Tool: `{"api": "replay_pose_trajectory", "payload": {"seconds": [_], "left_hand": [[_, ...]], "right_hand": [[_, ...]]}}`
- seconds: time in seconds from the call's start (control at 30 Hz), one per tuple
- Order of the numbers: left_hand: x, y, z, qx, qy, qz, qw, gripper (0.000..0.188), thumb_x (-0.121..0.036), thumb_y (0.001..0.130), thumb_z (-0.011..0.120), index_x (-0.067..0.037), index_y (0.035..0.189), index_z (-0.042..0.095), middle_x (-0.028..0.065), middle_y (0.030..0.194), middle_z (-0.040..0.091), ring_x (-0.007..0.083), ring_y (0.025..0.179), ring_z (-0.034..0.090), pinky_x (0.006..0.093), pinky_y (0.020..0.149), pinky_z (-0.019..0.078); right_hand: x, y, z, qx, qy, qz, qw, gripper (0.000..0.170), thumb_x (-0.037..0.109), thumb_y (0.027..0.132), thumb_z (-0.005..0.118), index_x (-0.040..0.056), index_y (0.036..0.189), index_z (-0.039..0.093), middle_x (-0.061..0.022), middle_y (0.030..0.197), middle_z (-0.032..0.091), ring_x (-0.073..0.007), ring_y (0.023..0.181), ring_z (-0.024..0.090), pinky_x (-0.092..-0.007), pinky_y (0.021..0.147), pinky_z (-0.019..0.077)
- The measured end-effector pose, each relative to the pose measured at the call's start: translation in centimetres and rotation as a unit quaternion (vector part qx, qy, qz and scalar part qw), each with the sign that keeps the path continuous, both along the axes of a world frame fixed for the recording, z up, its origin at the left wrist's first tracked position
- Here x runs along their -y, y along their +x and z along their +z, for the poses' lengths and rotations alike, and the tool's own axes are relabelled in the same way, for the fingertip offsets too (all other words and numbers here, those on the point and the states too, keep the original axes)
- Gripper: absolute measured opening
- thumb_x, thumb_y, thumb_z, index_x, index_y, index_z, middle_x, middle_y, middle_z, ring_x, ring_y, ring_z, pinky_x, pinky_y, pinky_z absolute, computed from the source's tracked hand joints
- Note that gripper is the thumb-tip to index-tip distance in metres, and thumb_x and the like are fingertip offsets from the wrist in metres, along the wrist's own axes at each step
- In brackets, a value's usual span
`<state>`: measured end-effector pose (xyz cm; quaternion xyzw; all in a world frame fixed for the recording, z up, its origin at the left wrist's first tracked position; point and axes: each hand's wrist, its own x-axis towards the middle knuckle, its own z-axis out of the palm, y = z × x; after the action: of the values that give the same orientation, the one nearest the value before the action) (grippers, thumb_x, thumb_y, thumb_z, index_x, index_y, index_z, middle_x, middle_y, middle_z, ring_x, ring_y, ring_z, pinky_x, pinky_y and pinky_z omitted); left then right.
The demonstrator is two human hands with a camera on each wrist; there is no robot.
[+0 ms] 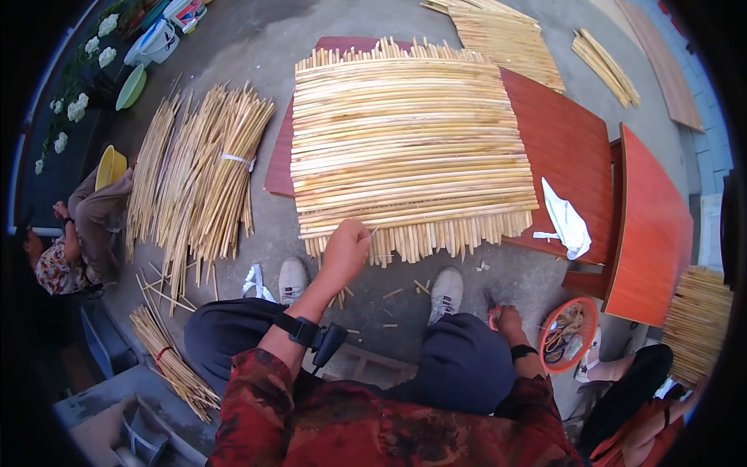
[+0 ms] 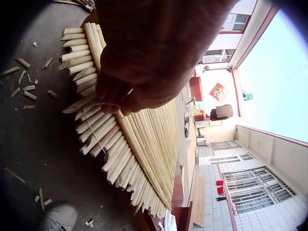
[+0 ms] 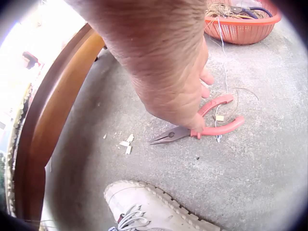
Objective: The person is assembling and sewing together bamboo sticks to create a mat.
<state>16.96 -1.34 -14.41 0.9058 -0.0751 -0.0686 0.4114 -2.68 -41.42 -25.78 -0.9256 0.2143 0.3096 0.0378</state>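
Head view suggests to me the mat [image 1: 412, 140] is mostly laid, wire [image 1: 373, 233] yet to fasten; left hand [image 1: 346, 247] pinches it, right hand [image 1: 511, 324], fingers loose, touches pliers [image 3: 224, 130].

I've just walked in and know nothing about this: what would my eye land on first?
Probably the broad mat of pale sticks across the red-brown table, with the left hand pinching a thin strand at its near edge. Next, the heaps of loose sticks on the ground to its left. Then, low on the right, the right hand touching red-handled pliers.
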Motion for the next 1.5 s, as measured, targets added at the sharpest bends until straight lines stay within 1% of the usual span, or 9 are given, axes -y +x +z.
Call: {"api": "replay_pose_trajectory", "payload": {"seconds": [0.17, 0.43, 0.57, 1.03, 1.13, 1.2, 1.23, 1.3, 1.5], "left_hand": [[-0.2, 0.2, 0.7, -0.341, -0.319, 0.102, 0.878, 0.009, -0.01, 0.082, 0.058, -0.002, 0.085, 0.057, 0.0092, 0.081, 0.063, 0.0147, 0.06, 0.061, 0.027, 0.051, 0.0464], [-0.6, -3.1, 2.8, -0.449, -0.396, 0.129, 0.791, 0.017, -0.01, 0.084, 0.054, -0.001, 0.099, 0.052, 0.0112, 0.086, 0.063, 0.0178, 0.073, 0.064, 0.026, 0.054, 0.0489], [-1.0, -3.9, 3.5, -0.464, -0.474, 0.15, 0.734, 0.018, -0.009, 0.085, 0.052, 0.0, 0.1, 0.05, 0.0123, 0.088, 0.063, 0.0185, 0.073, 0.064, 0.0249, 0.053, 0.0484], [-2.8, -2.8, 3.4, -0.412, -0.549, 0.092, 0.721, 0.01, -0.01, 0.085, 0.054, -0.002, 0.092, 0.054, 0.0116, 0.084, 0.063, 0.0193, 0.07, 0.065, 0.0247, 0.053, 0.0495], [-3.5, -2.2, 1.9, -0.376, -0.644, 0.124, 0.655, 0.009, -0.009, 0.087, 0.051, -0.002, 0.093, 0.054, 0.012, 0.083, 0.063, 0.0181, 0.07, 0.064, 0.0243, 0.055, 0.0495], [-3.8, -2.0, 0.5, -0.267, -0.487, 0.196, 0.808, 0.011, -0.006, 0.084, 0.052, -0.002, 0.094, 0.054, 0.0121, 0.088, 0.062, 0.021, 0.078, 0.063, 0.0279, 0.061, 0.0496], [-3.6, -2.2, 0.0, -0.267, -0.486, 0.198, 0.808, 0.011, -0.006, 0.084, 0.052, -0.002, 0.094, 0.054, 0.0121, 0.088, 0.062, 0.021, 0.078, 0.063, 0.0279, 0.061, 0.0496], [-3.0, -2.9, -0.8, 0.029, -0.121, 0.153, 0.98, 0.017, -0.006, 0.079, 0.054, -0.002, 0.095, 0.056, 0.0099, 0.1, 0.06, 0.0267, 0.097, 0.057, 0.037, 0.077, 0.0455], [-0.9, -5.0, -2.7, 0.174, 0.176, -0.004, 0.969, 0.045, -0.016, 0.079, 0.057, -0.006, 0.121, 0.047, 0.0097, 0.134, 0.038, 0.0274, 0.127, 0.031, 0.0502, 0.102, 0.0208]], "right_hand": [[-2.0, 7.6, 9.8, 0.182, 0.29, 0.004, 0.94, 0.026, 0.01, 0.079, 0.06, -0.0004, 0.102, 0.058, -0.0183, 0.09, 0.061, -0.0278, 0.084, 0.061, -0.0349, 0.075, 0.0475], [-16.9, 19.1, 33.4, 0.122, 0.425, 0.234, 0.866, 0.023, 0.003, 0.084, 0.053, 0.0018, 0.107, 0.056, -0.0113, 0.087, 0.059, -0.0184, 0.073, 0.06, -0.0293, 0.068, 0.0477], [-23.0, 20.0, 28.2, 0.089, 0.337, 0.459, 0.817, 0.028, 0.004, 0.081, 0.052, 0.0044, 0.109, 0.054, -0.0146, 0.094, 0.057, -0.0293, 0.088, 0.058, -0.0365, 0.074, 0.0472], [-25.0, 21.5, 18.3, 0.025, 0.313, 0.488, 0.815, 0.012, 0.012, 0.08, 0.054, 0.0057, 0.09, 0.054, -0.0127, 0.088, 0.055, -0.0319, 0.082, 0.056, -0.0403, 0.069, 0.0452], [-24.6, 21.6, 17.0, 0.028, 0.358, 0.504, 0.785, 0.011, 0.014, 0.082, 0.054, 0.0045, 0.088, 0.056, -0.0129, 0.083, 0.056, -0.0313, 0.077, 0.056, -0.0389, 0.067, 0.0449], [-24.6, 22.0, 16.7, 0.027, 0.382, 0.514, 0.767, 0.012, 0.014, 0.083, 0.053, 0.0039, 0.087, 0.057, -0.013, 0.08, 0.056, -0.0305, 0.074, 0.056, -0.0376, 0.067, 0.045], [-24.7, 22.2, 17.0, -0.007, 0.41, 0.436, 0.801, 0.013, 0.015, 0.085, 0.053, 0.003, 0.087, 0.058, -0.0124, 0.076, 0.055, -0.0283, 0.071, 0.056, -0.0364, 0.066, 0.0451], [-24.7, 22.4, 17.6, -0.042, 0.433, 0.356, 0.827, 0.016, 0.016, 0.087, 0.052, 0.0021, 0.087, 0.058, -0.0119, 0.072, 0.055, -0.0261, 0.068, 0.056, -0.0353, 0.066, 0.0451], [-24.8, 22.2, 17.8, 0.011, 0.58, 0.109, 0.807, 0.024, 0.02, 0.092, 0.048, -0.0006, 0.084, 0.058, -0.0041, 0.071, 0.056, -0.0112, 0.063, 0.053, -0.0261, 0.059, 0.0457]]}}
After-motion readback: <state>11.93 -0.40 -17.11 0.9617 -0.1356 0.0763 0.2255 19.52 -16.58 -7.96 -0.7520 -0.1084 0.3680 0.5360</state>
